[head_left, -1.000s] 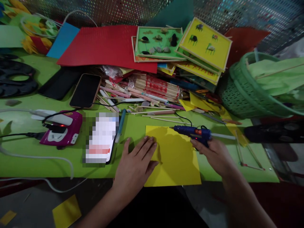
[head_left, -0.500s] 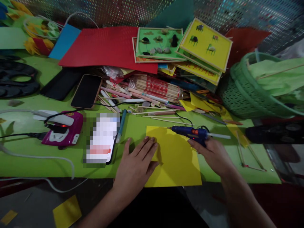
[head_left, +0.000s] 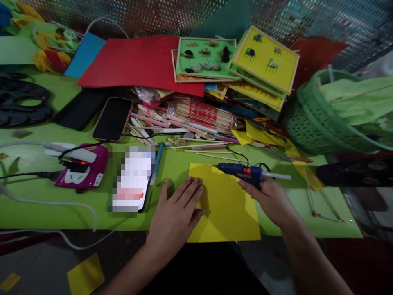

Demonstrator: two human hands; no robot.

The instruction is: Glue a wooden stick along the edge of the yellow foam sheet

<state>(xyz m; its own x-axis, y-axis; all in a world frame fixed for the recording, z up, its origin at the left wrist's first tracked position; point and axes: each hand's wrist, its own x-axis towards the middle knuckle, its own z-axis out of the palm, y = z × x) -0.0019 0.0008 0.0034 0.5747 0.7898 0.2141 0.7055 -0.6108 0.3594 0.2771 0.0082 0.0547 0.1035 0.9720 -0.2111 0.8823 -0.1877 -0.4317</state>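
A yellow sheet of craft paper [head_left: 230, 209] lies at the front edge of the green table [head_left: 129, 223]. My left hand [head_left: 178, 209] rests flat with fingers stretched out, its fingertips on the sheet's left side. In my right hand [head_left: 270, 200] is a blue hot glue gun [head_left: 241, 172], gripped by its handle. Its nozzle points left over the top edge of the sheet. A clear glue stick [head_left: 278, 176] sticks out of the gun's back end, and a black cord runs up behind it.
Left of my left hand lie a lit phone [head_left: 130, 176], a teal pen [head_left: 157, 164] and a purple power strip [head_left: 81, 168]. Bundled wooden sticks [head_left: 208, 114] and framed stone pictures [head_left: 267, 59] are piled behind. A green basket [head_left: 319, 114] stands at the right, near joined sticks [head_left: 327, 215].
My right hand has moved the glue gun slightly to the left, along the top edge of the yellow sheet. My left hand has stayed in place.
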